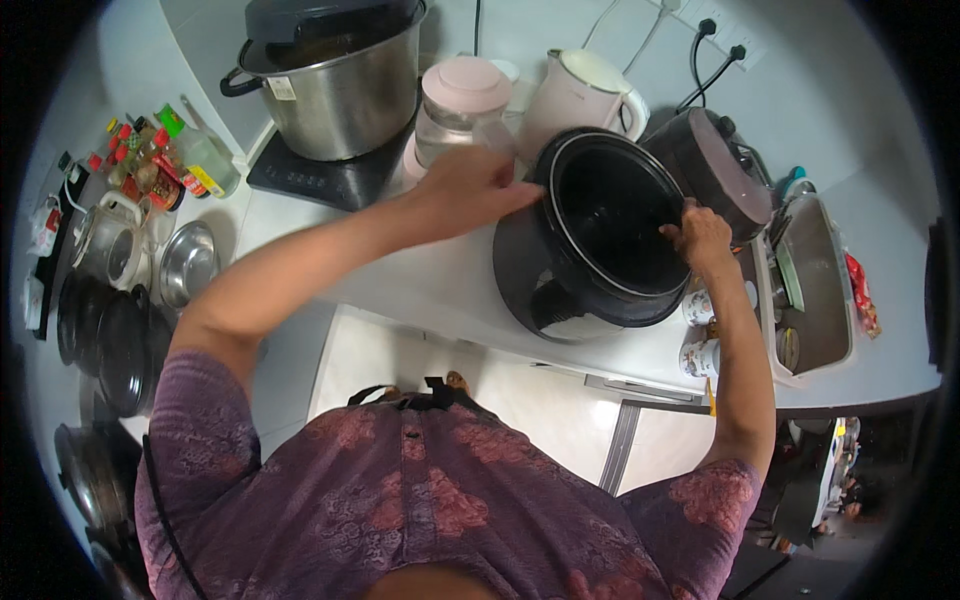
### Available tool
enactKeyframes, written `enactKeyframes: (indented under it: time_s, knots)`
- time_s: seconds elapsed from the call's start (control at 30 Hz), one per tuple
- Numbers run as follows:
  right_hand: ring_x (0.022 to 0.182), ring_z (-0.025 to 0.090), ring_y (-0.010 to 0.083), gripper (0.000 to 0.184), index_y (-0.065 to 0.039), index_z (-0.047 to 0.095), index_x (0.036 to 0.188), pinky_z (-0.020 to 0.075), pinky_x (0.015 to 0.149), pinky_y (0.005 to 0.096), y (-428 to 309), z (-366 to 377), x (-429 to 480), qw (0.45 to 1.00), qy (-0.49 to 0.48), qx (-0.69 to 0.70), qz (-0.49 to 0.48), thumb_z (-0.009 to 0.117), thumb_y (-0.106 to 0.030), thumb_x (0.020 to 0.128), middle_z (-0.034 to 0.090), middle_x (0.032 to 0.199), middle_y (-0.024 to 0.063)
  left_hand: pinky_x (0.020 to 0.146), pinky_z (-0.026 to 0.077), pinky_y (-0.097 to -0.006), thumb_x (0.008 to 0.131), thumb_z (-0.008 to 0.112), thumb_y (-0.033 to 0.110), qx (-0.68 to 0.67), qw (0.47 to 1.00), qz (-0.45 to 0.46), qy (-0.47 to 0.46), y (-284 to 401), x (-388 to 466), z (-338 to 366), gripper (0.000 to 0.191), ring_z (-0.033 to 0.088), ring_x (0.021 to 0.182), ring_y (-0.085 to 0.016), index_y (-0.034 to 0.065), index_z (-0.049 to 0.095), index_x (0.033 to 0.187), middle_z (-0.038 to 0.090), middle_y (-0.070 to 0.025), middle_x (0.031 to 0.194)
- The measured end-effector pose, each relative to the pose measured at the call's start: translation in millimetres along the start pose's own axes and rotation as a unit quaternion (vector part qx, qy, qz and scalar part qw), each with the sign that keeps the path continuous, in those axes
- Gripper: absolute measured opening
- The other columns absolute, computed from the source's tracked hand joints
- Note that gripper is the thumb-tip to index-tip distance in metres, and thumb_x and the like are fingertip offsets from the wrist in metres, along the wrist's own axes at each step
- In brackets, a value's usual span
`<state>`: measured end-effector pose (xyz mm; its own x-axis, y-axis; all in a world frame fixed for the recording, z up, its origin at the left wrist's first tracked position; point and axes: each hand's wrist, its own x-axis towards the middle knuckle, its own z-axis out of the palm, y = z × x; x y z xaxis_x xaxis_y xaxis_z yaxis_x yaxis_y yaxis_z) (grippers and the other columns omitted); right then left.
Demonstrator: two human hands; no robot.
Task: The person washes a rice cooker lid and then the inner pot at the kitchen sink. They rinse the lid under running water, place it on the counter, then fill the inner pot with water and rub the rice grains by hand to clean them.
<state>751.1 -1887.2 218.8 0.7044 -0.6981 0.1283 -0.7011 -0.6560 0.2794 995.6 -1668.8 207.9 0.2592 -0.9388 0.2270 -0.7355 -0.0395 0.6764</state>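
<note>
A large black electric cooker [536, 281] stands on the white counter in front of me, its top uncovered. Inside it is a dark inner pot [611, 214] ringed by a pale metal rim; no food shows in it. My right hand [705, 232] grips the right side of the rim, thumb over the inside. My left hand [472, 187] is at the left side, blurred, its thumb pointing to the rim. Whether it touches the cooker I cannot tell.
Behind the cooker stand a pink electric kettle [574, 105] and a lidded glass jug [465, 97]. A steel stockpot [341, 94] sits on a black induction hob [315, 176]. Right are a dark pink-topped appliance [694, 169], cans [700, 358] and a sink-like tub [821, 285]. Bottles [161, 176] stand left.
</note>
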Motion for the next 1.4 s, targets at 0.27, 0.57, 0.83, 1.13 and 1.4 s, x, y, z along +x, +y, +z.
enactKeyframes:
  time_s: [0.27, 0.57, 0.83, 1.13, 1.4]
  knots:
    - [0.074, 0.061, 0.0355, 0.025, 0.0, 0.058, 0.078, 0.0485, 0.065, 0.0419, 5, -12, -1, 0.999, 0.001, 0.031, -0.037, 0.065, -0.023, 0.072, 0.062, 0.074, 0.0188, 0.069, 0.048, -0.0363, 0.066, 0.062, 0.036, 0.253, 0.946, -0.128, -0.154, 46, 70, 31, 0.039, 0.06, 0.084, -0.028, 0.0022, 0.062, 0.086, 0.062, -0.0131, 0.087]
    - [0.065, 0.054, 0.03, 0.025, 0.001, 0.058, 0.078, 0.0432, 0.063, 0.0391, 39, -39, 32, 0.955, 0.138, 0.252, -0.068, 0.067, -0.021, 0.067, 0.055, 0.069, 0.0141, 0.026, 0.027, -0.027, 0.067, 0.067, 0.005, -0.197, 0.933, -0.273, 0.128, 52, 47, 23, 0.02, 0.043, 0.034, -0.013, 0.0007, 0.05, 0.058, 0.047, -0.0063, 0.049]
    - [0.059, 0.056, 0.0109, 0.015, 0.002, 0.06, 0.081, 0.0458, 0.057, 0.0214, -15, -171, -5, 0.802, 0.169, 0.567, -0.085, 0.061, -0.011, 0.073, 0.06, 0.068, 0.0074, 0.025, 0.033, -0.022, 0.071, 0.067, 0.003, -0.322, 0.904, -0.19, 0.207, 102, -45, -41, 0.012, 0.041, 0.028, -0.01, -0.0011, 0.057, 0.066, 0.056, -0.0095, 0.053]
    - [0.059, 0.04, 0.0037, 0.018, 0.001, 0.059, 0.09, 0.0354, 0.055, 0.0178, -193, -130, -108, 0.759, 0.157, 0.525, -0.351, 0.063, -0.008, 0.075, 0.05, 0.067, -0.0033, 0.023, 0.034, -0.0236, 0.07, 0.068, 0.004, -0.363, 0.759, -0.413, 0.348, 86, -308, -37, 0.014, 0.044, 0.028, -0.011, -0.0072, 0.06, 0.07, 0.056, -0.0123, 0.052]
    - [0.054, 0.044, 0.0027, 0.021, 0.004, 0.057, 0.091, 0.0388, 0.05, 0.018, -370, -112, -295, 0.569, -0.024, 0.653, -0.498, 0.065, -0.005, 0.074, 0.053, 0.062, -0.0021, 0.034, 0.042, -0.0195, 0.074, 0.063, 0.007, -0.13, 0.707, -0.498, 0.486, 159, -581, 22, 0.016, 0.052, 0.04, -0.012, -0.0076, 0.06, 0.08, 0.057, -0.0089, 0.055]
